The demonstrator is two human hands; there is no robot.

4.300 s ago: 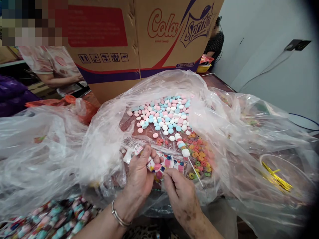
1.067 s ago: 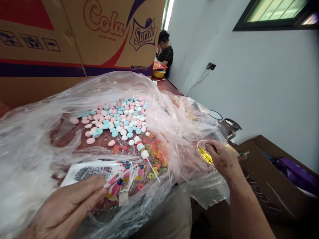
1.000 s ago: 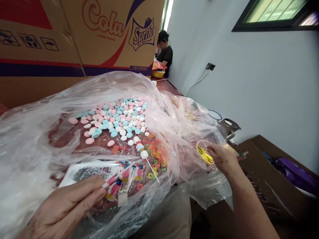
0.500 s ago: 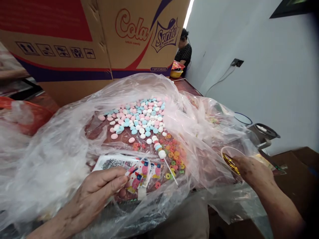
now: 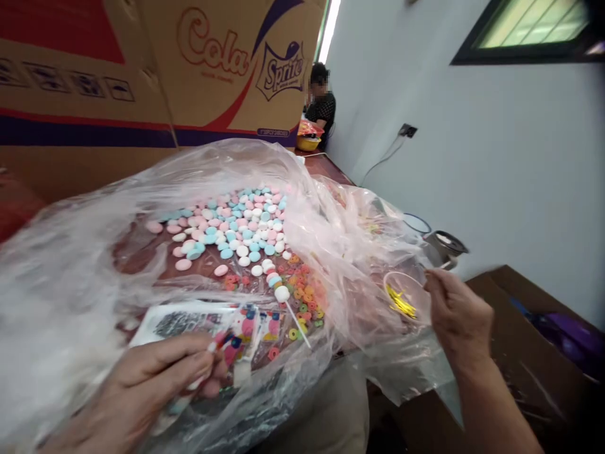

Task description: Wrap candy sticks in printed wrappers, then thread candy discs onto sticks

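Observation:
My left hand (image 5: 142,384) is closed at the lower left, pinching a small printed candy packet (image 5: 239,334) against the clear plastic sheet (image 5: 70,284). My right hand (image 5: 458,312) is at the right, fingers pinched at the rim of a clear round tub (image 5: 406,296) that holds gold twist ties (image 5: 399,301). Whether a tie is between the fingers I cannot make out. Between the hands lies a candy skewer on a white stick (image 5: 286,299), beside pastel disc candies (image 5: 231,230) and coloured ring candies (image 5: 302,296).
A big Cola Sprite carton (image 5: 155,75) stands behind the plastic. An open brown box (image 5: 534,340) with purple bags sits at the right. A small metal device (image 5: 442,246) stands near the white wall. Another person (image 5: 319,104) sits far back.
Both hands held the packet together at first. My right hand then left it and went right to the tub of gold ties, and stays there. The left hand keeps the packet.

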